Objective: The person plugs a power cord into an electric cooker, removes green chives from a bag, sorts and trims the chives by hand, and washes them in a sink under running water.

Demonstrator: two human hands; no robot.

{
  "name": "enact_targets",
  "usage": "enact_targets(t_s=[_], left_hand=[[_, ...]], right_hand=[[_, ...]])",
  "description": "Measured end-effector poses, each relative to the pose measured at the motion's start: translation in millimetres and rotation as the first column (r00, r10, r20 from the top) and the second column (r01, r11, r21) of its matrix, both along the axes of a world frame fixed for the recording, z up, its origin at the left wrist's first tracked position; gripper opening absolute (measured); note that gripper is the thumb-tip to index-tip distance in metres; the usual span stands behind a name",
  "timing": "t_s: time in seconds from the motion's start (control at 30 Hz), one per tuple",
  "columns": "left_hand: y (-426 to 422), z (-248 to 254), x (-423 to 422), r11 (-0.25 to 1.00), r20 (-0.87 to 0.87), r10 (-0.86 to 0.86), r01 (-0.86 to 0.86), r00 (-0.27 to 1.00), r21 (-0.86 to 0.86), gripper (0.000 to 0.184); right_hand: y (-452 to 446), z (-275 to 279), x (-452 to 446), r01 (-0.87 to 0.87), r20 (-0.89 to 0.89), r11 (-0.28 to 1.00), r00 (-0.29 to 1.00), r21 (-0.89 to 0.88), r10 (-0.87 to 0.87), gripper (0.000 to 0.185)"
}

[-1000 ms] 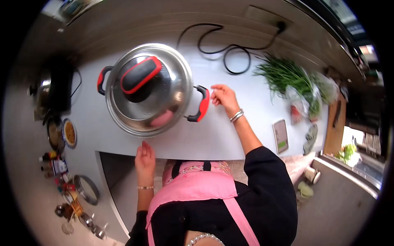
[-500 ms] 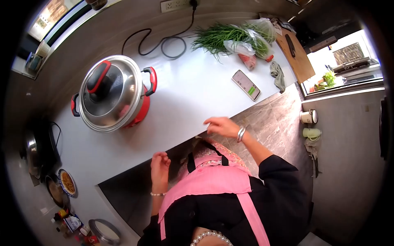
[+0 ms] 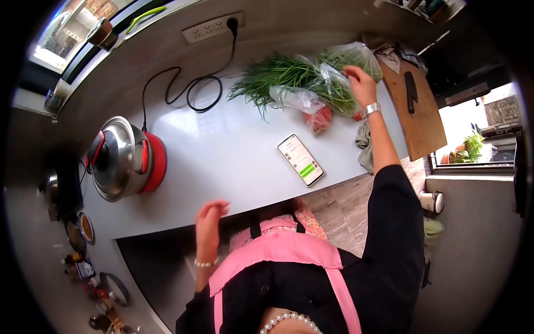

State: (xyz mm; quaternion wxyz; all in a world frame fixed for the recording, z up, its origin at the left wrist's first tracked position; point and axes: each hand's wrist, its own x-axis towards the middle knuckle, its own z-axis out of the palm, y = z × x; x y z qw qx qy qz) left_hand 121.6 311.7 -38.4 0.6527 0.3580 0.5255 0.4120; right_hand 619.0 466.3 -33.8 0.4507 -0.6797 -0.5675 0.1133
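Note:
My right hand (image 3: 362, 88) is stretched over the far right of the counter, at the clear plastic bag (image 3: 356, 57) of long green stalks. Its fingers are loosely bent and apart; whether they touch the plastic cannot be told. Beside it lie the loose ends of the green stalks (image 3: 267, 75) and a knotted clear bag with something red (image 3: 318, 118) inside. Near the counter's front edge hovers my left hand (image 3: 208, 225), its fingers loosely curled and apart, with nothing in it. A phone (image 3: 301, 160) with a lit screen lies face up between the hands.
A lidded steel pot (image 3: 118, 158) sits on a red base (image 3: 157, 161) at the left, its black cord (image 3: 167, 92) running to the wall outlet (image 3: 213, 28). At right, a dark-handled knife (image 3: 410, 92) rests on a wooden board (image 3: 417, 131), near a grey-green cloth (image 3: 364, 147).
My right hand has moved from the counter's front edge, forward and right to the bagged greens. The view has turned right, so the pot appears farther left. My left hand remains low and empty.

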Motion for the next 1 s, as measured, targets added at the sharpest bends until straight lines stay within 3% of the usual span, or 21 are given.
enact_targets(t_s=[0.1,0.17,0.3,0.37,0.47,0.5,0.57,0.6,0.7,0.73,0.77,0.83,0.93,1.0], left_hand=[[35,37,96,0.908,-0.078,-0.388,0.395,0.918,0.142,0.018],[50,51,145,0.727,-0.241,-0.531,0.583,0.812,0.363,0.02],[61,73,193,0.603,-0.303,-0.632,0.698,0.713,0.386,0.018],[69,65,200,0.578,-0.264,-0.696,0.739,0.668,0.346,0.017],[87,45,203,0.595,-0.251,-0.69,0.73,0.679,0.336,0.017],[98,40,208,0.602,-0.244,-0.685,0.721,0.687,0.343,0.018],[125,40,228,0.6,-0.404,-0.582,0.708,0.705,0.372,0.022],[141,30,241,0.613,-0.395,-0.495,0.633,0.774,0.472,0.021],[206,4,278,0.527,-0.445,-0.276,0.521,0.852,0.671,0.018],[224,0,286,0.492,-0.433,-0.236,0.491,0.87,0.719,0.019],[240,2,291,0.464,-0.517,-0.148,0.52,0.843,0.717,0.02],[267,-1,296,0.428,-0.561,-0.133,0.558,0.817,0.711,0.025],[299,-7,314,0.146,-0.73,-0.051,0.728,0.682,0.67,0.038],[318,-26,332,0.014,-0.833,-0.082,0.837,0.547,0.548,0.047]], right_hand=[[50,-8,17,-0.318,0.434,0.946,0.845,-0.063,0.313,0.036],[71,-21,23,-0.34,0.479,0.927,0.795,-0.158,0.373,0.035],[74,-4,20,-0.295,0.639,0.884,0.612,-0.362,0.466,0.025],[66,1,29,-0.316,0.686,0.909,0.599,-0.272,0.414,0.019],[42,7,37,-0.3,0.633,0.899,0.639,-0.318,0.437,0.015],[40,6,40,-0.311,0.606,0.915,0.685,-0.258,0.403,0.018],[38,4,44,-0.326,0.537,0.934,0.767,-0.145,0.351,0.024],[43,9,36,-0.347,0.51,0.93,0.782,-0.122,0.359,0.031],[69,-1,26,-0.48,0.571,0.845,0.636,-0.234,0.519,0.035],[73,-1,28,-0.387,0.655,0.856,0.555,-0.342,0.513,0.027],[74,6,29,-0.345,0.675,0.865,0.542,-0.365,0.501,0.024],[62,32,26,-0.258,0.707,0.871,0.51,-0.419,0.491,0.016],[32,44,23,-0.346,0.691,0.885,0.557,-0.312,0.462,0.007],[20,48,12,-0.36,0.633,0.901,0.645,-0.241,0.428,0.008]])
